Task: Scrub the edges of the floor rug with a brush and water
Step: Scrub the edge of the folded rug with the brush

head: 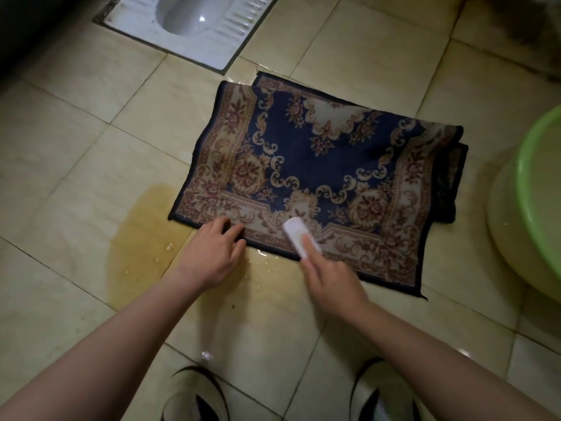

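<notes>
Presently, the navy blue floral-patterned fabric rug (pixel 318 153) lies folded on the beige tiled floor (pixel 76 132). The left grip (pixel 209 256), fingers curled, holds down the rug's near edge. The right grip (pixel 331 281) closes round a white oblong plastic brush (pixel 296 235), forefinger along its top, set on the same edge. Beside that edge pools brownish water (pixel 142 238).

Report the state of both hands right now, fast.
Left hand: fingers bent on the rug's near edge; pressing or pinching cannot be told.
Right hand: closed on the white brush, index finger along its top.
</notes>
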Tool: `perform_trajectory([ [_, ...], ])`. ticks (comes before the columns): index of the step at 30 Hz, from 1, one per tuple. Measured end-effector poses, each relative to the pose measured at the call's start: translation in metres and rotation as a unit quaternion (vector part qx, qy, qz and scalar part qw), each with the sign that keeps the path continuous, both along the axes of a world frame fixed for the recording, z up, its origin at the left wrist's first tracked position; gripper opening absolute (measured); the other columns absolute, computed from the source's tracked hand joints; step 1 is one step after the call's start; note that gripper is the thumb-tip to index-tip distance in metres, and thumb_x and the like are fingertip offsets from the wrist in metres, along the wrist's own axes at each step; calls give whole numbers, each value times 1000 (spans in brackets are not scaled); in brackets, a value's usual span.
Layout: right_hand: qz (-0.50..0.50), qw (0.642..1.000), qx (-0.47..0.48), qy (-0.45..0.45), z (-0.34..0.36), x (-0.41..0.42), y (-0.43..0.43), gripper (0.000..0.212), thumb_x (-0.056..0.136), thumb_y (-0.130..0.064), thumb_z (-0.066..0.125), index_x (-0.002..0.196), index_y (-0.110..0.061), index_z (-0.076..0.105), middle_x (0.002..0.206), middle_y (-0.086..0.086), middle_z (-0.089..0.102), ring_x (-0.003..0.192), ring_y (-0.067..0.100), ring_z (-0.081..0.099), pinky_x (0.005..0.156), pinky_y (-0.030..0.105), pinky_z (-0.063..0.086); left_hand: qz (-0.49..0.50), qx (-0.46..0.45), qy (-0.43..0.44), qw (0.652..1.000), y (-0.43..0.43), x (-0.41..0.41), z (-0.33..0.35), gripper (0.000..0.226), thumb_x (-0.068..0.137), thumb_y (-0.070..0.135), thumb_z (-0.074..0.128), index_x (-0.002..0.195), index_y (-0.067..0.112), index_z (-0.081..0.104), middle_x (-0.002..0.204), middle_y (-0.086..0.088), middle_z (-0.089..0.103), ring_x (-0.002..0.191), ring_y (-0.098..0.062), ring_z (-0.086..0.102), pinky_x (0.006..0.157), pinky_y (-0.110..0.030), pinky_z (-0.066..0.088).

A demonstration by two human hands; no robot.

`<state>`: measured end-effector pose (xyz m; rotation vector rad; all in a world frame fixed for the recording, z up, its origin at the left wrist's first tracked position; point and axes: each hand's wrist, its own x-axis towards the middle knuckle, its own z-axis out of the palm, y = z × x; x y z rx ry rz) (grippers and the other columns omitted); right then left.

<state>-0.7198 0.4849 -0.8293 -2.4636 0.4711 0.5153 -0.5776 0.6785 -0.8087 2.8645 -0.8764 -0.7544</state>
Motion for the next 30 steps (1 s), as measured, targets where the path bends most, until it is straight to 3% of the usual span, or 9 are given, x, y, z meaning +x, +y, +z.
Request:
perform_trajectory([
  [3, 84, 994, 75, 14, 14, 8, -5, 48, 101, -46, 31, 148, -43, 23, 99, 10, 66, 87, 26, 62, 76, 35, 48, 2, 19, 22, 1000, 0, 2, 3, 52, 99, 45, 31, 147, 26, 32, 153, -6, 26, 133, -26, 35, 110, -35, 29],
  [8, -115, 991, -56, -33, 16, 17, -57, 50, 103, -40, 27, 152, -34, 18, 89, 15, 67, 76, 31, 64, 66, 38, 52, 12, 32, 45, 998, -2, -3, 5, 55, 99, 46, 32, 150, 26, 24, 158, -4, 14, 142, -24, 24, 114, -33, 23],
  [10, -25, 998, -53, -3, 5, 2, -20, 52, 103, -40, 22, 152, -35, 5, 85, 11, 68, 66, 25, 64, 61, 40, 56, 8, 43, 34, 998, -4, -3, 6, 55, 99, 45, 32, 150, 26, 23, 158, -6, 15, 141, -25, 26, 113, -33, 24],
  [14, 54, 997, 60, -1, 9, -9, 0, 49, 101, -47, 29, 149, -43, 19, 109, 14, 68, 93, 29, 65, 80, 39, 52, 4, 59, 35, 998, -7, -2, 9, 55, 99, 44, 33, 150, 26, 24, 157, -6, 17, 139, -25, 29, 112, -33, 26],
  [17, -64, 996, 31, -44, 20, -15, -45, 47, 102, -44, 32, 148, -42, 22, 95, 15, 68, 75, 23, 63, 66, 31, 49, 17, 42, 28, 999, -12, -3, 10, 52, 98, 43, 37, 146, 23, 32, 151, -7, 28, 132, -25, 38, 106, -34, 34],
  [21, -333, 938, -31, -88, 21, -45, -87, 50, 101, -45, 30, 150, -38, 22, 91, 15, 64, 71, 25, 60, 60, 32, 48, 15, 37, 7, 999, -21, -4, 8, 41, 97, 42, 40, 131, 20, 46, 131, -8, 44, 115, -25, 49, 91, -34, 43],
  [24, -237, 971, -20, -34, 9, -57, -48, 52, 101, -43, 25, 151, -39, 12, 78, 9, 63, 65, 22, 61, 55, 33, 49, 12, 46, 4, 999, -25, -2, 4, 37, 97, 43, 39, 125, 21, 48, 124, -8, 47, 108, -25, 51, 83, -34, 44],
  [27, -74, 996, 47, 16, 7, -60, -19, 50, 101, -43, 31, 149, -41, 15, 91, 11, 67, 77, 24, 62, 62, 32, 42, 13, 43, 1, 999, -19, 1, 2, 37, 97, 44, 40, 125, 22, 49, 124, -7, 47, 104, -26, 53, 80, -34, 44],
  [30, -131, 990, 33, -24, 14, -58, -64, 46, 100, -47, 33, 145, -49, 22, 90, 10, 68, 74, 20, 64, 65, 33, 50, 11, 30, 2, 999, -15, 1, 2, 37, 96, 44, 41, 127, 24, 48, 128, -6, 45, 105, -28, 54, 81, -35, 44],
])
